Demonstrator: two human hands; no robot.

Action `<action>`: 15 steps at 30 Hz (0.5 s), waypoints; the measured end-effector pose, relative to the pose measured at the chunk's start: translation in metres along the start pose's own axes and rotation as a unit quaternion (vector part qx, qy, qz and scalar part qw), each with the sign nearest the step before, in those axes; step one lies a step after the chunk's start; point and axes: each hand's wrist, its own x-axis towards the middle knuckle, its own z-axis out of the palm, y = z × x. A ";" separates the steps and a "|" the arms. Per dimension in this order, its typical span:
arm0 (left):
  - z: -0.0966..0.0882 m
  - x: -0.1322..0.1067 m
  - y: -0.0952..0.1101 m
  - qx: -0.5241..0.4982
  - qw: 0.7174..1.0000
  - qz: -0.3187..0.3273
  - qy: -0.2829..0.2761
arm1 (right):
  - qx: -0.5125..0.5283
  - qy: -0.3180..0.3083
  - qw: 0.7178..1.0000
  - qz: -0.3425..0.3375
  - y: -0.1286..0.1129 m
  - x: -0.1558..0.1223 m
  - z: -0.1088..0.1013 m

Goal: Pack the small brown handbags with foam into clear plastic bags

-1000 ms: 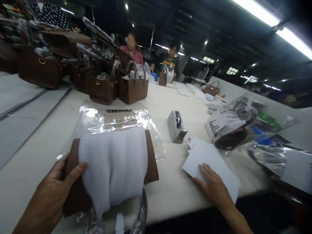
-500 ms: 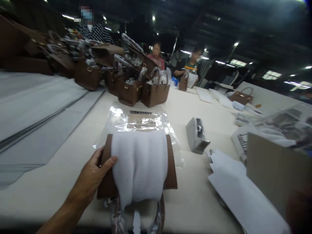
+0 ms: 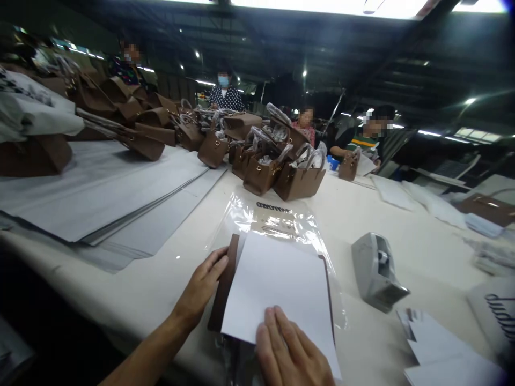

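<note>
A brown handbag (image 3: 223, 300) lies on the table with its handles toward me. My left hand (image 3: 205, 281) grips its left edge, thumb on top. Over the bag's face rests a white sheet of card (image 3: 277, 279), slightly askew, covering most of it. My right hand (image 3: 287, 348) lies on the sheet's near part with fingers stretched out; its thumb is hidden. Beneath the bag's far end is a clear plastic bag (image 3: 233, 220) with a beige printed card (image 3: 274, 222) in it. The handles are mostly hidden by my right hand and the sheet.
A grey tape dispenser (image 3: 374, 276) stands to the right, near a stack of white sheets (image 3: 446, 343). Large white sheets (image 3: 120, 193) cover the left side. Several brown handbags (image 3: 300, 182) are piled at the back. A co-worker (image 3: 362, 142) handles a bag across the table.
My right hand has come in from the right and put the sheet over the white padding on the handbag. My left hand keeps its hold. The view has swung left.
</note>
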 end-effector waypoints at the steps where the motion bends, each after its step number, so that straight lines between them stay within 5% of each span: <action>1: -0.001 0.000 0.006 0.041 0.998 0.041 0.014 | -0.004 0.000 1.000 -0.006 0.002 -0.001 0.002; 3: 0.000 0.000 0.022 0.153 0.976 0.148 0.035 | -0.004 0.007 1.000 -0.027 0.011 -0.002 0.003; 6: 0.011 0.006 0.044 0.341 0.896 0.284 0.010 | 0.013 -0.006 0.998 -0.060 0.022 0.002 0.003; 10: 0.034 0.034 0.051 0.507 0.811 0.274 -0.102 | 0.048 -0.006 0.996 -0.069 0.034 -0.004 0.005; 13: 0.042 0.055 0.044 0.534 0.803 0.227 -0.139 | 0.119 -0.001 0.988 0.102 0.057 -0.031 0.009; 15: 0.041 0.060 0.040 0.531 0.803 0.236 -0.135 | 0.180 -0.026 0.929 0.321 0.073 -0.059 0.013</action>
